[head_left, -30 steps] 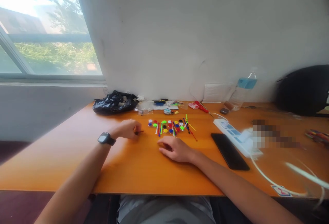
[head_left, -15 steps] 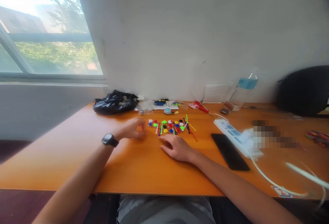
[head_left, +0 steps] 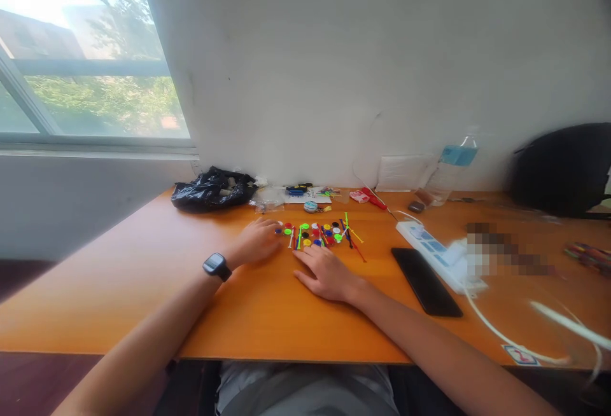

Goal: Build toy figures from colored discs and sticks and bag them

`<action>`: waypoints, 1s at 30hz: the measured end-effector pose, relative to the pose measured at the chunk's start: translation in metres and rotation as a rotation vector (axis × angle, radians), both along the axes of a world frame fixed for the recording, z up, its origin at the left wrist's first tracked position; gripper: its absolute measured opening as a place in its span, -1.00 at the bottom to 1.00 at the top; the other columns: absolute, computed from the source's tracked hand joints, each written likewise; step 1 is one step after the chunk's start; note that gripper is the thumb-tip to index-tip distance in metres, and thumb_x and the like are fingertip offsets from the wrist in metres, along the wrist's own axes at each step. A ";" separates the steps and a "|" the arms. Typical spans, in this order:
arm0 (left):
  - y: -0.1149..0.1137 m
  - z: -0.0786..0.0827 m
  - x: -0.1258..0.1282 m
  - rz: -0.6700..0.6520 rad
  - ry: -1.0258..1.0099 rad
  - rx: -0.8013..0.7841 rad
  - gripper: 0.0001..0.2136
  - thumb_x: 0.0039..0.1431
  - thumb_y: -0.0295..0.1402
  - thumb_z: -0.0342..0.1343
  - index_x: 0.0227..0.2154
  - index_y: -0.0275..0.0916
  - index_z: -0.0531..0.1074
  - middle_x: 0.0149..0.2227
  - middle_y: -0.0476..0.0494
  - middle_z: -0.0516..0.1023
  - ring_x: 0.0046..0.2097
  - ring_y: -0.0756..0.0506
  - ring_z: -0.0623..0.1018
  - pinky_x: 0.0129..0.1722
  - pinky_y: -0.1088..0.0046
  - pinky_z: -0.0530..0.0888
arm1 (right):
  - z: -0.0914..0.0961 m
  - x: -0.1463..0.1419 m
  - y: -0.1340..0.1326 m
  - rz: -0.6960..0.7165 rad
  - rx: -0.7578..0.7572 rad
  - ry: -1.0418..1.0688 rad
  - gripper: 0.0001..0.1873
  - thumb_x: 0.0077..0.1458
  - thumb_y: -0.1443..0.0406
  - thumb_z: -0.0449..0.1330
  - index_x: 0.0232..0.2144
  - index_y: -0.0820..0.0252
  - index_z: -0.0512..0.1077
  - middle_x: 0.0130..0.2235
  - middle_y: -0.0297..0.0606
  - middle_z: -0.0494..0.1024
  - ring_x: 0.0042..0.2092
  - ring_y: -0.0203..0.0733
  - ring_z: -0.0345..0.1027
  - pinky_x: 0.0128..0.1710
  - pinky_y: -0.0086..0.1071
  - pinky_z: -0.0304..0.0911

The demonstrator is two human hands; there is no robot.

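Observation:
Small round discs in several colours lie in rows on the wooden table, among them a lime green disc, a yellow disc and a blue disc. Thin coloured plastic sticks with widened ends, such as a lime green stick and a red stick, lie among and beside them. My left hand, palm down with fingers stretched out, reaches the left end of the rows by the blue disc. Below the rows, my right hand rests on the table, fingers spread near the yellow disc.
A black plastic bag sits at the back left. Along the wall are a round tin, a red-handled tool and a plastic bottle. To the right lie a black phone and a white power strip with cables.
My left hand has moved right, onto the left end of the disc rows, and its fingers have straightened. My right hand has shifted slightly left.

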State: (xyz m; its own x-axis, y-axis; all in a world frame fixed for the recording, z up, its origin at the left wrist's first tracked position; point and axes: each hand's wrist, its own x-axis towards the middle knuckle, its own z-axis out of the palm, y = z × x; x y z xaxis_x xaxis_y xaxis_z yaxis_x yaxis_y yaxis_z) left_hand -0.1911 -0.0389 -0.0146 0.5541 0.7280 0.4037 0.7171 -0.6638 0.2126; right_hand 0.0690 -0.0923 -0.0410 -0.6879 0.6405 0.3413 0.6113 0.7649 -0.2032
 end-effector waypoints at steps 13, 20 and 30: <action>0.001 0.002 0.001 0.030 0.006 -0.026 -0.85 0.31 -0.29 0.15 -0.27 -0.18 0.61 -0.26 -0.18 0.67 -0.14 -0.19 0.57 -0.07 0.31 0.44 | -0.001 0.003 0.002 -0.003 -0.022 -0.006 -0.63 0.37 0.16 0.18 0.11 0.26 0.47 0.03 0.01 0.57 0.05 0.07 0.40 0.10 -0.10 0.28; -0.003 0.000 0.006 -0.042 -0.008 -0.008 -0.90 0.22 -0.35 0.18 -0.33 -0.14 0.61 -0.36 -0.14 0.64 -0.22 -0.18 0.52 -0.16 0.32 0.42 | 0.002 0.004 0.001 0.020 -0.019 0.002 -0.74 0.36 0.20 0.19 0.01 0.21 0.48 -0.05 -0.06 0.57 -0.03 0.03 0.39 0.01 -0.15 0.28; -0.013 0.009 0.012 -0.149 -0.030 -0.013 -0.92 0.12 -0.43 0.20 -0.36 -0.15 0.59 -0.36 -0.10 0.64 -0.23 -0.16 0.53 -0.14 0.32 0.43 | 0.012 0.005 -0.001 0.077 -0.036 0.041 -0.87 0.35 0.28 0.18 -0.26 0.16 0.50 -0.23 -0.18 0.54 -0.17 -0.09 0.37 -0.15 -0.27 0.22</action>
